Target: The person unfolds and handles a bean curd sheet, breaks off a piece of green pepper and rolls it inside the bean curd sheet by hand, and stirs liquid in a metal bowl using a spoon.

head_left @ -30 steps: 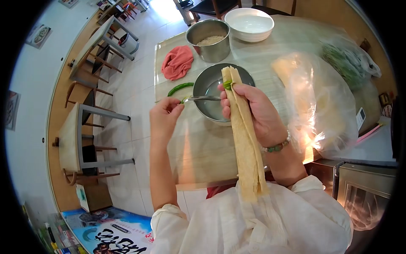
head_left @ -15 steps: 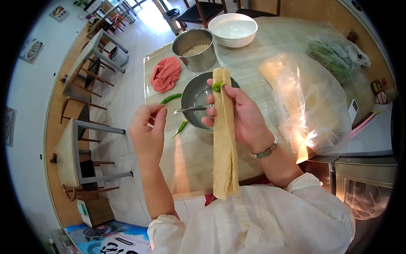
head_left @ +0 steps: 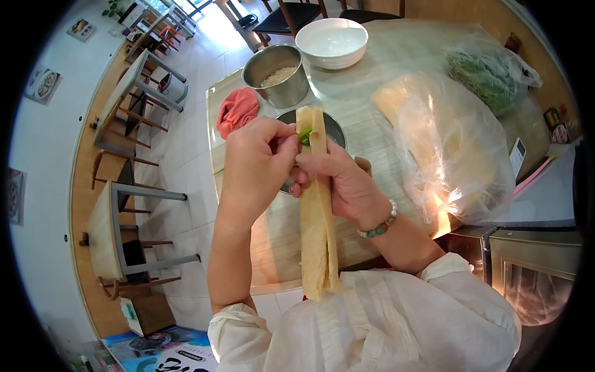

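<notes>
A long, pale folded sheet (head_left: 317, 229) runs from over the metal bowl (head_left: 335, 131) down to my shirt. My right hand (head_left: 347, 183) wraps round its upper part, with the thumb across the front. A piece of green pepper (head_left: 305, 135) shows at the sheet's upper end. My left hand (head_left: 260, 164) is closed in a pinch right beside that green piece, its fingertips touching the sheet's left edge. Whether the left fingertips hold anything is hidden. The metal bowl lies behind both hands and is partly covered by them.
Behind stand a metal pot (head_left: 276, 77) of grain and a white bowl (head_left: 332, 43). A red cloth (head_left: 237, 111) lies at the left edge. Plastic bags (head_left: 452, 149) with pale sheets and greens (head_left: 483, 77) sit on the right, near a white device (head_left: 517, 158).
My left hand has moved from the left of the bowl up to the sheet's upper end and now hides the green peppers on the table. The view has shifted slightly.
</notes>
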Demonstrator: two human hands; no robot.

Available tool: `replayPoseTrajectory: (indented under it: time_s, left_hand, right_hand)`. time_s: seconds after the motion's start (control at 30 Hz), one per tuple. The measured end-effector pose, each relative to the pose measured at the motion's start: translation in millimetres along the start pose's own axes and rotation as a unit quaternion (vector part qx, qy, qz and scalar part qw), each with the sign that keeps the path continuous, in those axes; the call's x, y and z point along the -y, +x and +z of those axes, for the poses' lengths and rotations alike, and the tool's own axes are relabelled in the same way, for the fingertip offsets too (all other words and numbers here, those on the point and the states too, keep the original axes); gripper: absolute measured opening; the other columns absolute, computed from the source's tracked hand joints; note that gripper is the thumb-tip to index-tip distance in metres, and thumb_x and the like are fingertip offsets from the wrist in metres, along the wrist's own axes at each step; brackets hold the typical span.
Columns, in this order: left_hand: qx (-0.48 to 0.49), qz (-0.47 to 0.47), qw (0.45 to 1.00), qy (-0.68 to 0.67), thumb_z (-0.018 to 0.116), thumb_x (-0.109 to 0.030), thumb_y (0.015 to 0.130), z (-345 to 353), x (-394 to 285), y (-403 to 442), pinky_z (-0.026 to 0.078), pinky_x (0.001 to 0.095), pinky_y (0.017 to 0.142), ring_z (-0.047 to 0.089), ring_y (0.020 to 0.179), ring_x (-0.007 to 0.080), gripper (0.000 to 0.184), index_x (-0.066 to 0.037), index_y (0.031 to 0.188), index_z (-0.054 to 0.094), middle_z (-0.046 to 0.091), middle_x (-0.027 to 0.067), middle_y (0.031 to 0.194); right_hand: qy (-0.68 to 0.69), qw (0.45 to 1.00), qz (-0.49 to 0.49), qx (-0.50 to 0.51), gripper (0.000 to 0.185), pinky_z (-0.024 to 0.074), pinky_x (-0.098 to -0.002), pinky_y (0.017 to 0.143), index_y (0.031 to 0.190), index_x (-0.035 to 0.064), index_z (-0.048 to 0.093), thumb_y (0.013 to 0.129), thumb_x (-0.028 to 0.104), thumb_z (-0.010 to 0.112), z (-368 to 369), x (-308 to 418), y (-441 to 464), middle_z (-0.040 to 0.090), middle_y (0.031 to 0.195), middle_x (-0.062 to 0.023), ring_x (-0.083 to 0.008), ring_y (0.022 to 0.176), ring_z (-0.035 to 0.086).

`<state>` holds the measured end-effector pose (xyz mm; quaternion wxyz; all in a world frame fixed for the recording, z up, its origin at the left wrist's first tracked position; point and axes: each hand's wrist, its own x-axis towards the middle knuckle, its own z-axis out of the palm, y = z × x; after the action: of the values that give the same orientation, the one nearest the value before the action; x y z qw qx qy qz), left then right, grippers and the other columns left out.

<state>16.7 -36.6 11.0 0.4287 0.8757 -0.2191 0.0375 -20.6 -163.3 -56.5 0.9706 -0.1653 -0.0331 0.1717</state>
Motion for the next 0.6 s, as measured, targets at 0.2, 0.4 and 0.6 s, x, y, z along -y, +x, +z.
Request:
replayPoseTrajectory:
  time_s: [0.2, 0.4, 0.6]
  left_hand:
    - [0.033, -0.095, 0.988, -0.115, 0.06, -0.002, 0.08, -1.6, -5.8, 6.9, 0.046, 0.0222, 0.052, 0.056, 0.054, 0.0065, 0.008, 0.006, 0.078, 0.062, 0.062, 0.0043, 0.064]
    - [-0.007, -0.107, 0.986, -0.128, 0.06, -0.003, 0.08, 0.5, -18.3, 9.4, 0.045, 0.0223, 0.045, 0.056, 0.05, 0.0075, 0.009, 0.005, 0.077, 0.06, 0.06, 0.0048, 0.062]
    - [0.006, -0.143, 0.983, -0.119, 0.059, -0.003, 0.081, 8.6, -27.7, 8.4, 0.04, 0.0222, 0.035, 0.055, 0.048, 0.0071, 0.009, 0.006, 0.078, 0.059, 0.057, 0.0043, 0.06]
  right_hand:
    - [-0.032, 0.999, -0.023, 0.012, 0.039, 0.0525, -0.033, 0.065, 0.11, 0.0058, 0.044, 0.076, -0.001, 0.061, 1.7, 1.5, -3.1, 0.052, 0.086, -0.005, -0.0153, 0.072, 0.056]
    - [0.063, 0.997, -0.017, 0.044, 0.043, 0.0493, -0.0372, 0.077, 0.114, 0.0057, 0.043, 0.072, 0.002, 0.055, -1.3, 2.5, -5.9, 0.052, 0.087, -0.0076, -0.0178, 0.079, 0.054]
    - [0.033, 0.995, -0.014, 0.09, 0.049, 0.0479, -0.0375, 0.08, 0.118, 0.0077, 0.043, 0.07, 0.009, 0.052, 1.3, 5.6, -10.1, 0.052, 0.093, -0.0073, -0.0185, 0.083, 0.054]
